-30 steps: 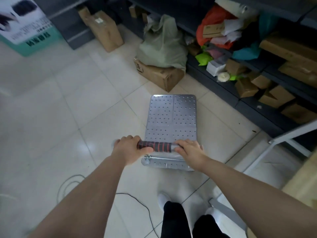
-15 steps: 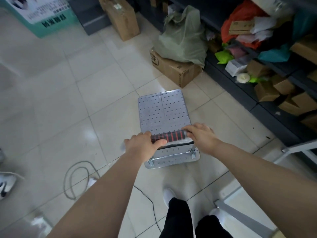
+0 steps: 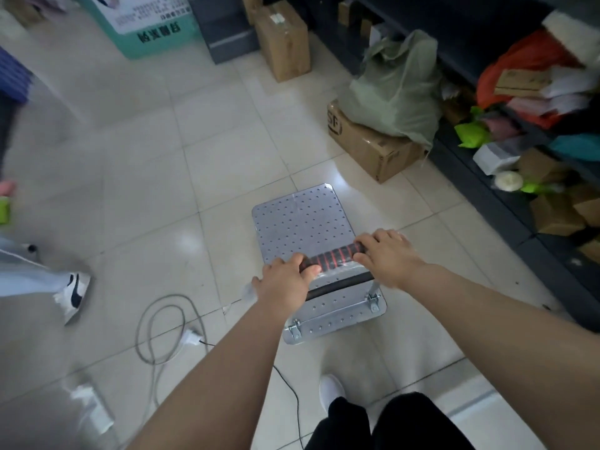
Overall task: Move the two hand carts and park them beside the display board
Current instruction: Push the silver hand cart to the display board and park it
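A silver perforated hand cart (image 3: 300, 219) stands on the tiled floor just in front of me. Its handle (image 3: 332, 256) has a black grip with red stripes. My left hand (image 3: 285, 279) is closed around the handle's left end and my right hand (image 3: 388, 253) around its right end. The display board (image 3: 143, 24), teal-edged with printed text, stands at the far upper left. Only one cart is in view.
A cardboard box (image 3: 370, 144) with a green bag (image 3: 396, 89) on it lies right of the cart, before dark shelving (image 3: 519, 203) full of boxes. Another box (image 3: 282, 40) stands far ahead. A looped cable (image 3: 162, 329) lies at left, beside another person's shoe (image 3: 73, 292).
The cart has turned and rolled leftward away from the shelving, with both hands still on the handle. The display board has come closer, and another person's shoe shows at left.
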### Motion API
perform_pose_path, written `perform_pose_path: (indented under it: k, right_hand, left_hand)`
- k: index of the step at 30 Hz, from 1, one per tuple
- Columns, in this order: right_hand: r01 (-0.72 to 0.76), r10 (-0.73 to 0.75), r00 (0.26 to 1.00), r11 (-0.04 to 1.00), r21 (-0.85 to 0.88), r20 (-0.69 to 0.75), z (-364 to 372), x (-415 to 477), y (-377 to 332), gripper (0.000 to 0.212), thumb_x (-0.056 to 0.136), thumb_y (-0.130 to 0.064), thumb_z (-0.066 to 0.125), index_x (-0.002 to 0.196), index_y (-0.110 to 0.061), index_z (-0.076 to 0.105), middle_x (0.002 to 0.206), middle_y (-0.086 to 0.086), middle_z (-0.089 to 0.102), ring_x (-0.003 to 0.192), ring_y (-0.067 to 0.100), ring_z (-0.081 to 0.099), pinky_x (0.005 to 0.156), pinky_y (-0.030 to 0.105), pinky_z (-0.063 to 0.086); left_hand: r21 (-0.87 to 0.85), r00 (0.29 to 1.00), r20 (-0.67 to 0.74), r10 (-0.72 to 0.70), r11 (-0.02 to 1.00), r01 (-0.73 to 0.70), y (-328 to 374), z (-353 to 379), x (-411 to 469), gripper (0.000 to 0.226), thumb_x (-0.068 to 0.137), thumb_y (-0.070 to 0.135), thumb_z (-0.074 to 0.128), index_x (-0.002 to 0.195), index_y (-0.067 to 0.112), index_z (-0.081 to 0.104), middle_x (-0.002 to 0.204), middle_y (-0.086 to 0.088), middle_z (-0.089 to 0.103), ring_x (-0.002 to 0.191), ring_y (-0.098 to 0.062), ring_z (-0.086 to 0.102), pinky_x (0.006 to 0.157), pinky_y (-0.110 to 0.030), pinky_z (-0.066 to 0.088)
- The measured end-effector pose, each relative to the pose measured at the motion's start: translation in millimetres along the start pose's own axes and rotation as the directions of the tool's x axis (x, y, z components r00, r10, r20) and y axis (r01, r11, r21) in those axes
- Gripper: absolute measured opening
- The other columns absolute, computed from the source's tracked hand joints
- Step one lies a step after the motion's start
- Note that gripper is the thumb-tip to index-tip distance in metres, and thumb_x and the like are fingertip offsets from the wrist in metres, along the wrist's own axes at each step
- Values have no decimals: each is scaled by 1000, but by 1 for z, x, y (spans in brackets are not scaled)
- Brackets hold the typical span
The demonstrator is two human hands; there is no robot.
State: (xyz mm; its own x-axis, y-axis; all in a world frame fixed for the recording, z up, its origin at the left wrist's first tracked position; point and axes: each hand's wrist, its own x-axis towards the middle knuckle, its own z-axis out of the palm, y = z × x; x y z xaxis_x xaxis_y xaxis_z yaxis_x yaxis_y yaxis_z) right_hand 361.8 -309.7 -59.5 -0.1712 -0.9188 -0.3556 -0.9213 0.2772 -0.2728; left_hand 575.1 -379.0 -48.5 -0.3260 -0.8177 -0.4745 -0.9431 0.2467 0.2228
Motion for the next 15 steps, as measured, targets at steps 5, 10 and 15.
perform_pose_path:
  k: [5, 10, 15]
  right_hand:
    - [52, -52, 998, 999, 12, 28, -3, 44, -4, 38, 93, -54, 26, 130, -44, 31, 112, 4, 48, 106, 26, 41, 98, 44, 32]
    - [115, -119, 990, 992, 55, 78, -12, 86, -1, 29, 93, -52, 31, 121, -48, 35, 100, -4, 37, 96, 16, 35, 95, 42, 31]
    - [155, -157, 985, 987, 33, 71, -33, 128, 6, 21, 93, -51, 33, 114, -47, 36, 98, -4, 38, 93, 17, 37, 95, 44, 34]
  left_hand:
    - [-20, 1000, -17, -21, 1000, 21, -12, -17, 31, 46, 93, 62, 29, 127, 36, 44, 121, -8, 51, 115, -32, 43, 102, -56, 29]
    - [-134, 999, 26, -41, 990, 44, -15, -34, 60, 37, 90, 58, 34, 121, 42, 47, 121, -4, 48, 115, -31, 41, 105, -60, 22]
    - [-165, 989, -2, -146, 976, 144, 0, -51, 91, 33, 87, 62, 35, 112, 46, 49, 117, -2, 50, 112, -28, 42, 100, -55, 23]
